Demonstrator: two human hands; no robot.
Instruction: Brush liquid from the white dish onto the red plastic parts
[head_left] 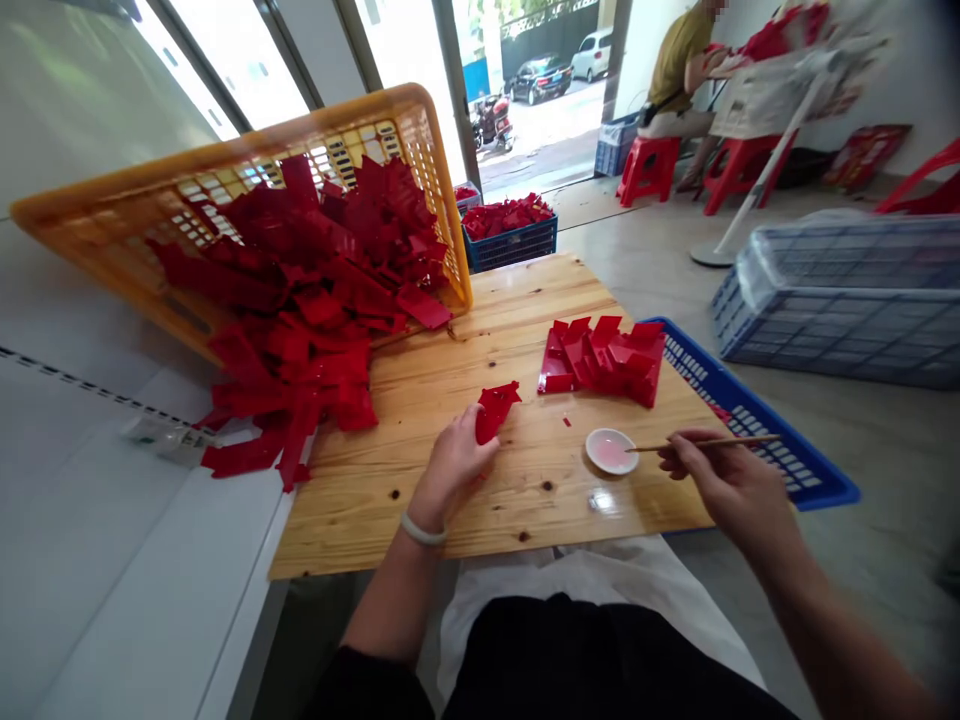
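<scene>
My left hand (pixel 455 458) is closed round a small red plastic piece (pixel 496 410) above the wooden table (pixel 450 510). Between the fingers of my right hand (pixel 724 478) is a thin wooden brush (pixel 712 442), its tip at a small white dish (pixel 612 452) of pinkish liquid. Behind the dish, several red pieces with raised flaps stand in rows on a red tray (pixel 654 393). At the left, a heap of loose red pieces (pixel 337 300) spills out of a tilted orange basket (pixel 450 230) onto the table.
A blue basket (pixel 810 480) sits below the table's right edge. Beyond the far edge stands a blue crate (pixel 517 248) of red pieces. Grey-blue crates (pixel 847 330) and a fan stand (pixel 739 225) are on the floor at right. A person (pixel 679 75) sits on a red stool farther back.
</scene>
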